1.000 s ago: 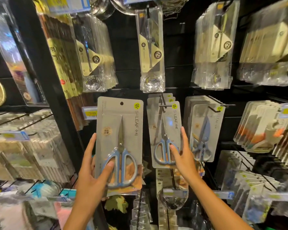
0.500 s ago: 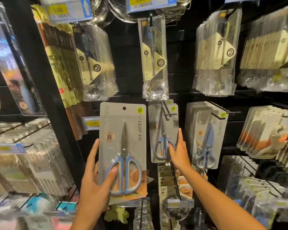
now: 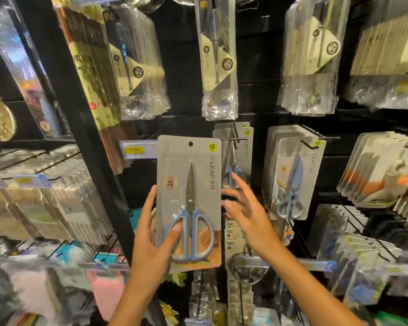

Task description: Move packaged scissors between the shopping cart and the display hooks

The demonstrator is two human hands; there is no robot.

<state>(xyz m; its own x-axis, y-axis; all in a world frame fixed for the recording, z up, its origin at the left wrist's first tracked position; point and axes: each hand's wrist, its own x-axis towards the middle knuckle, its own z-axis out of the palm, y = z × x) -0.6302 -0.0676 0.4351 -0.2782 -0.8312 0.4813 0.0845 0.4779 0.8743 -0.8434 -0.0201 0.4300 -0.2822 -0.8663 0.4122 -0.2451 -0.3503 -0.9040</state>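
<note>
My left hand (image 3: 154, 241) grips a grey card pack of blue-handled scissors (image 3: 189, 189) by its lower part and holds it upright in front of the rack. Just behind and to the right, more of the same scissor packs (image 3: 242, 151) hang on a display hook (image 3: 236, 137). My right hand (image 3: 244, 208) is spread open beside those hanging packs, its fingers near their lower edge and next to the held pack's right side. I cannot tell whether it touches them. No shopping cart is in view.
A thick stack of larger shears packs (image 3: 292, 175) hangs on a hook to the right. Bagged ladles and spoons (image 3: 218, 67) hang above. A yellow price tag (image 3: 137, 150) sits left of the held pack. A black upright post (image 3: 80, 137) divides the racks.
My left hand has brought the scissor pack rightward, closer to the hook with the same packs. My right hand let go of the hanging pack and drew back, fingers now spread.
</note>
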